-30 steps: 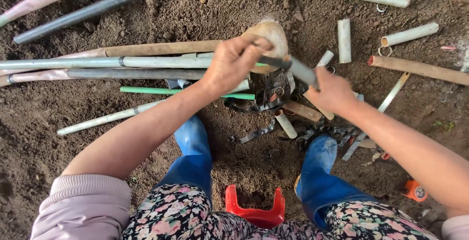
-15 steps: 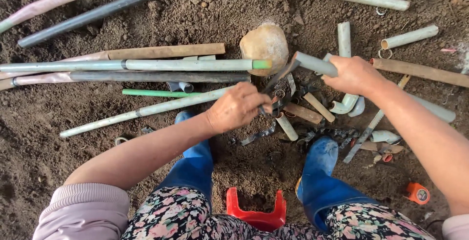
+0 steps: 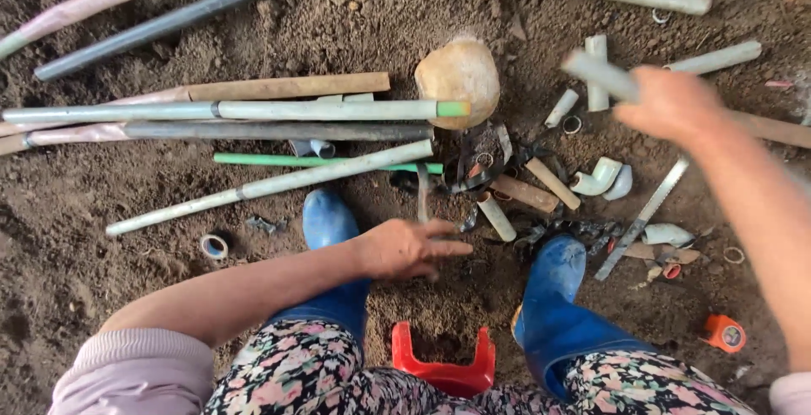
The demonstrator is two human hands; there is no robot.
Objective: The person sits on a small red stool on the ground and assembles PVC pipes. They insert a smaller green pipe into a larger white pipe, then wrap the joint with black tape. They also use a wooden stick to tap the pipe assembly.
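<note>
The right hand [image 3: 672, 104] has swung a short grey pipe piece [image 3: 601, 75] away, gripping it; the left hand [image 3: 411, 248], fingers spread, now hovers empty over the soil [image 3: 101, 237].

1. The person's left hand [image 3: 411, 248] is bare, and so is the forearm behind it up to the elbow.
2. A pale lilac-pink sleeve [image 3: 135, 371], soft and ribbed at its cuff, is bunched above the left elbow at about 8 o'clock in the view.
3. The right hand [image 3: 672, 104], blurred at 2 o'clock, is bare too, with a bare forearm; a sliver of the same pale sleeve shows at the 4 o'clock corner.
4. Trousers [image 3: 338, 381] carry a dense floral print: pink, white and green blooms on a dark ground.
5. Glossy blue rubber boots cover both feet, the left boot [image 3: 328, 221] and the right boot [image 3: 559, 297], each smeared with soil.
</note>
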